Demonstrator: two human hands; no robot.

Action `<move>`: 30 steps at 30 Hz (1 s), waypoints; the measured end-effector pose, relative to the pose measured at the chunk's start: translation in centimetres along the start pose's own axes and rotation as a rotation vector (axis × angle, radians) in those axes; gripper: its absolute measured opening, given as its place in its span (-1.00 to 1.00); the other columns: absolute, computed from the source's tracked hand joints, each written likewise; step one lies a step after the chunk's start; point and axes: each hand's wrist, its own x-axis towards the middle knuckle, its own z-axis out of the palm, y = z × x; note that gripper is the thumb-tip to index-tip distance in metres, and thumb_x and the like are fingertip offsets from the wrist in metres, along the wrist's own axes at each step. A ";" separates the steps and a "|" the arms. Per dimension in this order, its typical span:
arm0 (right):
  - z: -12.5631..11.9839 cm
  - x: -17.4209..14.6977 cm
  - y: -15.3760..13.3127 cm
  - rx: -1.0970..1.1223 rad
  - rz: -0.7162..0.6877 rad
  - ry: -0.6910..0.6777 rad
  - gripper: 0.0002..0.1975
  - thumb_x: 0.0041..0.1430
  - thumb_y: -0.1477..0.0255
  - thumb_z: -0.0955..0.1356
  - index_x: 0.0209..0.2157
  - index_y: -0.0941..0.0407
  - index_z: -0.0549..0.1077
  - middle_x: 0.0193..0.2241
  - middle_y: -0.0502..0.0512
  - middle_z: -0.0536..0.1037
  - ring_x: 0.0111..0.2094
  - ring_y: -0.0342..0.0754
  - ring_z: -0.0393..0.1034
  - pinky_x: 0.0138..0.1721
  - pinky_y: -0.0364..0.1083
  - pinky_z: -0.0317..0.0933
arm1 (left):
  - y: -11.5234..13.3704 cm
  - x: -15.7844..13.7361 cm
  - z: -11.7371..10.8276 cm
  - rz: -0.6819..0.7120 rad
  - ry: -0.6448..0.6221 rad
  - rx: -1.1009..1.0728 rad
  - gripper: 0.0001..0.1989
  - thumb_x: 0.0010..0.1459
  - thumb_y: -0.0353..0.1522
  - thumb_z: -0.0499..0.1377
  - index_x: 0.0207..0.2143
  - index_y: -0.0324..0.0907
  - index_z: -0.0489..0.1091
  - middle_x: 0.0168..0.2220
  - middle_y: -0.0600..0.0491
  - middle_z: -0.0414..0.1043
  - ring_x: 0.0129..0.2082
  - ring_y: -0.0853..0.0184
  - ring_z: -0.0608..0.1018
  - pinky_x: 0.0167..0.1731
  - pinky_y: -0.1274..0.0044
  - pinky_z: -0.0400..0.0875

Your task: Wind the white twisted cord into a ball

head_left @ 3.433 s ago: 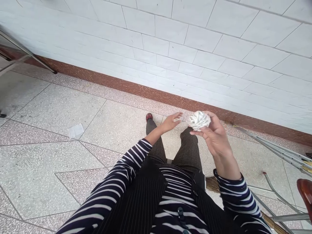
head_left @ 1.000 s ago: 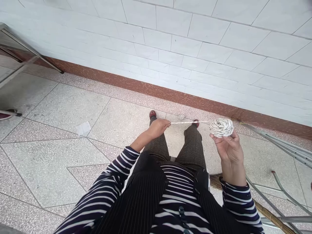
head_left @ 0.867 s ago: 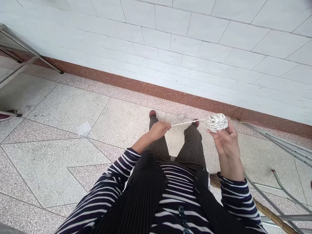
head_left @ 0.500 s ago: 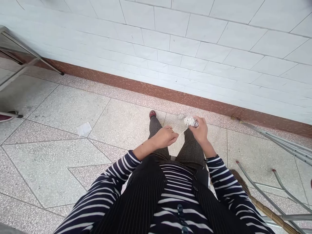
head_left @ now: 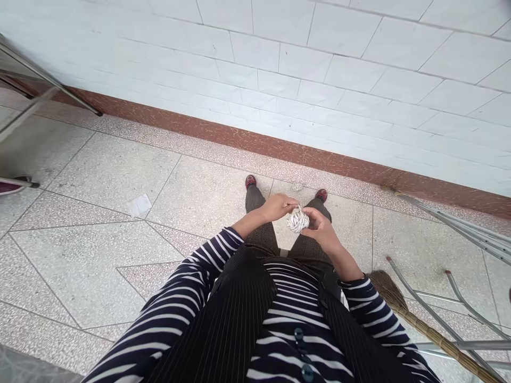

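Observation:
A ball of white string (head_left: 297, 221) is in front of my lap, its strands wound over one another. My right hand (head_left: 321, 232) is closed round the ball's right side, thumb below and fingers above. My left hand (head_left: 279, 207) is at the ball's upper left, its fingers pinched on a strand of the string near the top of the ball. A small heap of the same white string (head_left: 297, 186) lies on the floor beyond my hands, between my feet.
A broom (head_left: 419, 327) leans at my right beside a metal-legged frame (head_left: 423, 303). Crutch-like metal poles (head_left: 451, 226) rest near the wall. White paper (head_left: 139, 205) lies on the floor to the left. A metal-legged table (head_left: 51, 80) stands at far left, near another person's shoe (head_left: 11, 185).
The string ball in my right hand has come down and left, toward my body. My left hand has moved up and right, from a stretched strand to right beside the ball.

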 end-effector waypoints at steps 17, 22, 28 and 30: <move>-0.8 -0.5 -3.3 0.386 0.059 0.107 -0.41 -0.19 0.38 0.59 -0.04 0.00 0.49 -0.09 0.06 0.55 -0.13 0.02 0.48 -0.21 0.07 0.55 | -0.8 -1.5 2.4 -0.182 0.013 -0.119 -0.70 0.33 -0.32 0.03 -0.33 -0.24 0.52 -0.36 0.04 0.57 -0.34 0.32 0.56 -0.25 0.56 0.33; -2.2 -1.8 -5.5 0.314 -0.049 0.211 -0.44 -0.17 0.41 0.59 -0.05 0.00 0.50 -0.08 0.05 0.54 -0.14 0.02 0.47 -0.24 0.03 0.54 | -1.1 -0.9 2.9 -0.195 -0.019 -0.049 -0.68 0.34 -0.27 0.02 -0.35 -0.21 0.50 -0.39 0.06 0.54 -0.38 0.35 0.52 -0.30 0.58 0.28; -3.4 -2.4 -7.5 0.300 -0.190 0.384 -0.48 -0.22 0.45 0.59 -0.13 0.01 0.51 -0.11 0.02 0.57 -0.13 -0.02 0.49 -0.08 0.03 0.46 | -1.0 -0.5 3.1 -0.214 -0.045 -0.147 -0.67 0.35 -0.28 0.00 -0.35 -0.23 0.47 -0.39 0.07 0.52 -0.45 0.41 0.45 -0.34 0.59 0.25; -3.7 -2.2 -8.0 0.299 -0.201 0.426 -0.48 -0.24 0.46 0.59 -0.15 0.01 0.51 -0.14 0.01 0.58 -0.17 -0.05 0.50 -0.11 0.00 0.45 | -0.8 -0.5 2.3 -0.210 -0.029 -0.141 -0.67 0.34 -0.28 0.00 -0.38 -0.22 0.46 -0.40 0.08 0.51 -0.47 0.42 0.43 -0.36 0.59 0.24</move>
